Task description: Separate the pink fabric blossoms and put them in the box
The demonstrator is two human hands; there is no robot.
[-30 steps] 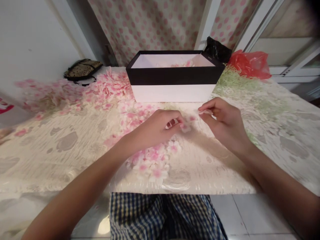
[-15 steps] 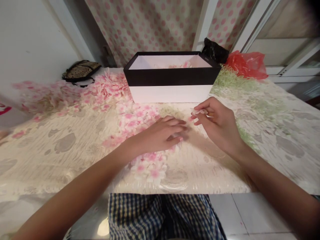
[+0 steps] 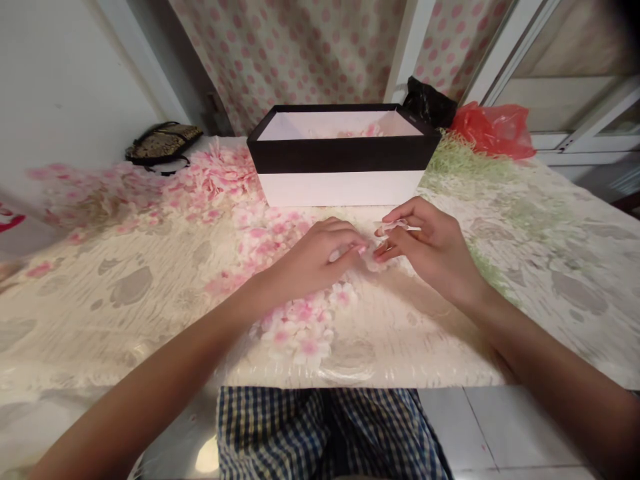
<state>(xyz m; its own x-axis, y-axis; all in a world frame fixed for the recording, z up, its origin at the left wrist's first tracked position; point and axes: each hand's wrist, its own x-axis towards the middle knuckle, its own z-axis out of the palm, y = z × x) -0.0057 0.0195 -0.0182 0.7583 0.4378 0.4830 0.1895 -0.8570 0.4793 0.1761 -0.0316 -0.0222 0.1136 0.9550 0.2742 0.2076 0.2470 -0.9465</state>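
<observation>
From my feed on the head camera, I'm looking down at a table covered in a cream lace-patterned plastic cloth [image 3: 105, 327], with a pink polka-dot curtain [image 3: 295, 53] behind it and a checked-cloth lap [image 3: 325, 433] at its near edge. An open black-and-white box [image 3: 340, 187] stands at the far side, with pink blossoms [image 3: 355, 131] lying inside it. A large drift of pink-and-white artificial blossoms [image 3: 220, 177] spreads along the cloth to the left of the box and runs forward beneath my arms. Green shredded filler [image 3: 465, 163] sits beyond the box's right corner, just in front of a red plastic bag [image 3: 493, 131] and a black plastic bag [image 3: 429, 103]. A patterned purse [image 3: 164, 143] lies at the far left corner. Both hands are together in front of the box, just apart. My left hand [image 3: 315, 263] is curled closed around a small pale blossom [image 3: 367, 259], which pokes out past the fingertips, partly hidden. My right hand [image 3: 430, 250] pinches a translucent pale petal [image 3: 393, 227] between thumb and forefinger, just above the cloth.
</observation>
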